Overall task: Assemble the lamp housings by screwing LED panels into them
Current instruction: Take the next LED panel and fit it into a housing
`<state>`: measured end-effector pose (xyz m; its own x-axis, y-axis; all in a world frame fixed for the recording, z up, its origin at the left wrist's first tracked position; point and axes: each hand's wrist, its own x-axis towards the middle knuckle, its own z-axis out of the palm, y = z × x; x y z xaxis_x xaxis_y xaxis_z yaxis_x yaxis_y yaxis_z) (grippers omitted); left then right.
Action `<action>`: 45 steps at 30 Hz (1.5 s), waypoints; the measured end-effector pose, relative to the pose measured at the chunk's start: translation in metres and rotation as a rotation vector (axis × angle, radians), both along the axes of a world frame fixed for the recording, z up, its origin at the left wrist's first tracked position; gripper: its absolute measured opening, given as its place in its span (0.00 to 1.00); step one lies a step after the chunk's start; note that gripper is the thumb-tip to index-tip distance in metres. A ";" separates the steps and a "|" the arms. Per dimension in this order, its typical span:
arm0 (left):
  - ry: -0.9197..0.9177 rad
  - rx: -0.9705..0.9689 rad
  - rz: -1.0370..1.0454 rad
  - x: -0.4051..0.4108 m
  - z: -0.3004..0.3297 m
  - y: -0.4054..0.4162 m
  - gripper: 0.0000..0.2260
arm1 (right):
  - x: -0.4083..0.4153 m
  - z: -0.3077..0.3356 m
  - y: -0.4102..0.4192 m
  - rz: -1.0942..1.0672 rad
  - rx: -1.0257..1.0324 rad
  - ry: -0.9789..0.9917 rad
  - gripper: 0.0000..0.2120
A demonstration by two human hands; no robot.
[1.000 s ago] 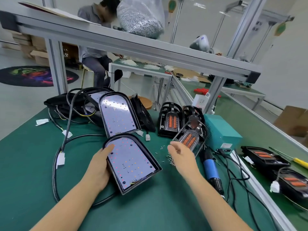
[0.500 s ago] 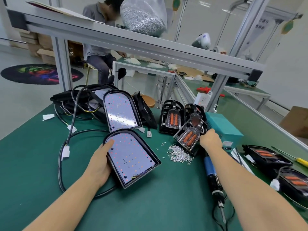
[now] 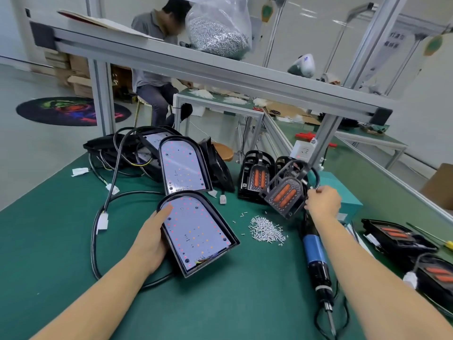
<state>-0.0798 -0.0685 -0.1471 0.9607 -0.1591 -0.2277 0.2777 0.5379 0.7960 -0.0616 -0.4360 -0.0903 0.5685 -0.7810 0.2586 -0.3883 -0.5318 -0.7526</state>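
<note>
My left hand [image 3: 149, 244] steadies the black arch-shaped lamp housing [image 3: 196, 235] near the middle of the green-matted desk [image 3: 49, 241]. The palm wraps its left rim and the thumb lies flat on the white LED panel [image 3: 193, 231] seated inside it. That is a light holding grip, not a clamp. A second housing with its own panel [image 3: 182, 165] lies just beyond it, toward the far edge.

My right hand [image 3: 322, 204] is out by the right side of the desk, fingers curled at the top end of the blue-and-black electric screwdriver [image 3: 316, 261], which lies on the mat with its bit pointing toward the near edge. I cannot tell whether the fingers have closed on the driver's handle or on the black cable beside it, because the hand covers that spot.

The pile of small silver screws [image 3: 266, 231] sits between the housing and the driver, loose on the mat.

I see several risks. If I drag the driver across, its body or cord could sweep the pile and scatter screws toward the near edge. The small grey lamp with orange strips [image 3: 284, 195] leans just beside my right hand, and a careless lift could knock it over. The panel is held only by my thumb, so it could shift off its screw holes if the housing slides.
</note>
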 end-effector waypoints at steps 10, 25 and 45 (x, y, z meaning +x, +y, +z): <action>0.026 -0.091 -0.128 0.001 0.008 0.003 0.19 | -0.027 0.043 0.103 0.673 -0.139 -0.053 0.06; 0.057 -0.178 -0.269 -0.008 0.010 0.009 0.26 | -0.037 0.029 0.196 0.907 -0.451 0.233 0.07; -0.256 1.013 0.063 -0.017 0.005 0.036 0.12 | -0.060 -0.011 0.191 0.984 -0.136 0.337 0.18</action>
